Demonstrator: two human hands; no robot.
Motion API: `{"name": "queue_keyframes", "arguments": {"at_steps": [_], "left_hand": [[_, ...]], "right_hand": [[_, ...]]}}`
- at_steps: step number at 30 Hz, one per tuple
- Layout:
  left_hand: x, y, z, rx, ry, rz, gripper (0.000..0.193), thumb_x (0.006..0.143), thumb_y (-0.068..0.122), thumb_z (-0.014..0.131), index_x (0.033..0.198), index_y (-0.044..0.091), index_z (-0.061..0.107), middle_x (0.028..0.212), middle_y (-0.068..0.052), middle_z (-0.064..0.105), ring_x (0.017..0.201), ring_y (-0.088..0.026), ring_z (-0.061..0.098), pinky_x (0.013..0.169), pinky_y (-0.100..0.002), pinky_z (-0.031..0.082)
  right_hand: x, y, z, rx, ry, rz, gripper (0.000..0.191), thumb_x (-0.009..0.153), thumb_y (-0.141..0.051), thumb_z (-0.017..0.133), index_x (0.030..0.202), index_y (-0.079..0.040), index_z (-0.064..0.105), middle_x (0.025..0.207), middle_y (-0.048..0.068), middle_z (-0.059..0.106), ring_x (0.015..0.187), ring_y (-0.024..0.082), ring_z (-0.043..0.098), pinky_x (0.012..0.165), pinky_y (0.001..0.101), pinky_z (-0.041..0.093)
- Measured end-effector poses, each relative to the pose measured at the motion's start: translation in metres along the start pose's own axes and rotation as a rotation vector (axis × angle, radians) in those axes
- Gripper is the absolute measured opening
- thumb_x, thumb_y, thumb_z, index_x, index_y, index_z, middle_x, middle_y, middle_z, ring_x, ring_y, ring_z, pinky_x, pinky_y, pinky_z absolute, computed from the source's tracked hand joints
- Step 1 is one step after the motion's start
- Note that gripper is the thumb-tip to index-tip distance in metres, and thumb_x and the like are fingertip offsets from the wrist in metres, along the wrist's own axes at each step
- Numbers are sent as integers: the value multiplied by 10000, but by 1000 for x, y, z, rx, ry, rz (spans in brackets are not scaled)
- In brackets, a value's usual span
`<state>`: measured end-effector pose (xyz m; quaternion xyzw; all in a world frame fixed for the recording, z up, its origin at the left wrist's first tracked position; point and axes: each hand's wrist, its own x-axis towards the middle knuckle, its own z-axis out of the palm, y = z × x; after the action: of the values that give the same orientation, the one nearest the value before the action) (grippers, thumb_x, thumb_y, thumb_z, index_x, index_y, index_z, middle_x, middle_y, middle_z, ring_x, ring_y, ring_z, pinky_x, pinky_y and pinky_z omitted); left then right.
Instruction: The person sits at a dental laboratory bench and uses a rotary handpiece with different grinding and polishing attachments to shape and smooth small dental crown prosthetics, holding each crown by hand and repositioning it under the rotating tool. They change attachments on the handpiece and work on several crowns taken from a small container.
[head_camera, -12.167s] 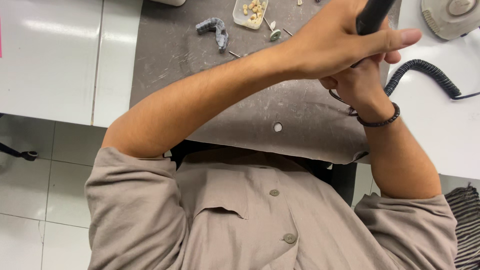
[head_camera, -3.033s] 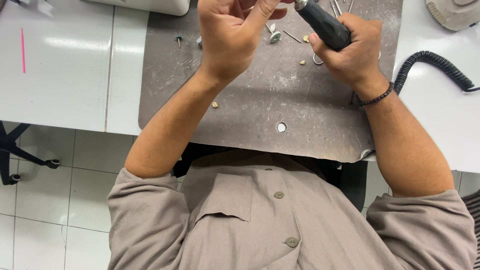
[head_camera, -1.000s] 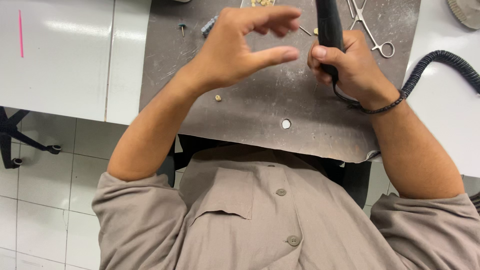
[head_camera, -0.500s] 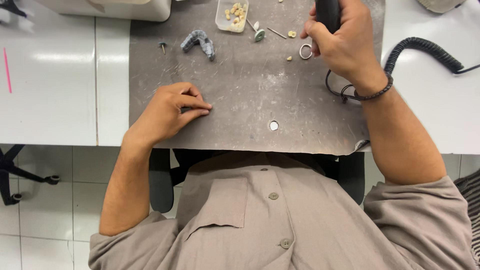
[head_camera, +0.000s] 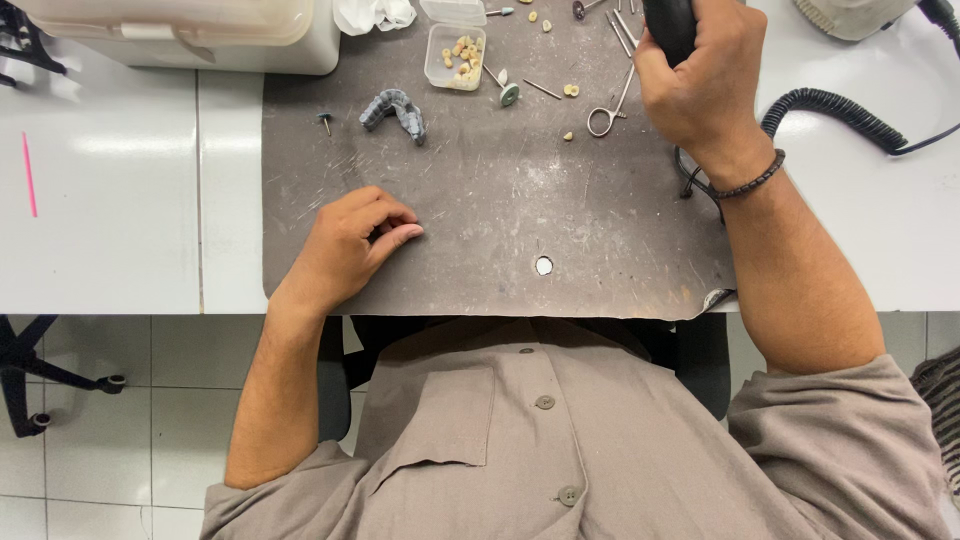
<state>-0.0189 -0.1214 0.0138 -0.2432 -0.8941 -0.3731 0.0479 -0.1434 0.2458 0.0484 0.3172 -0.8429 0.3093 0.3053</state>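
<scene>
Since half a second ago the left hand has barely shifted on the grey mat, its fingers now curled a little tighter, tips pressed together against the surface; whether they pinch something small underneath I cannot tell. The right hand stays at about one o'clock, fingers wrapped firmly round the black handpiece, held upright with its working end out of view, the coiled cord trailing toward three o'clock so it stays out of the way. At twelve o'clock sit a small clear box of tooth-like pieces, a grey dental mould at eleven, and metal tools, all within easy reach on the bench.
</scene>
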Motion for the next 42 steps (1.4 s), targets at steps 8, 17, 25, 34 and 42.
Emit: {"name": "queue_keyframes", "arguments": {"at_steps": [8,17,25,34,42], "left_hand": [[-4,-4,7,-17,93,-11,130,874,87,829,984,54,768,930,-45,710,767,-150,669,645,-282,534],[-5,2,4,22,94,8,134,890,86,806,1009,42,764,917,-65,682,786,-188,659,685,-321,531],[28,17,-11,-213,-30,-23,85,984,90,753,1031,21,737,895,-57,713,763,-149,668,676,-294,532],[108,24,-1,-779,-58,28,151,957,35,794,1105,19,764,1072,-70,754,955,-111,734,835,-226,632],[121,15,38,-1058,-55,-120,131,906,-47,802,1028,-33,761,1054,-138,772,972,-184,764,878,-290,665]], "right_hand": [[-4,4,2,18,13,23,150,930,118,635,1055,39,609,835,119,686,739,218,710,644,307,515],[-13,11,6,72,7,61,114,1003,41,665,1079,2,590,775,65,625,695,158,671,621,280,492],[-7,-20,8,-10,-144,-19,222,1065,-202,774,1037,-58,607,803,65,587,712,215,634,611,324,494],[-15,-42,11,114,-245,-29,225,1034,-173,765,1141,-56,606,838,72,659,689,201,685,592,311,536],[-17,-40,8,239,-278,-130,459,915,-289,833,1220,-64,574,932,101,716,733,227,704,617,328,531]]}}
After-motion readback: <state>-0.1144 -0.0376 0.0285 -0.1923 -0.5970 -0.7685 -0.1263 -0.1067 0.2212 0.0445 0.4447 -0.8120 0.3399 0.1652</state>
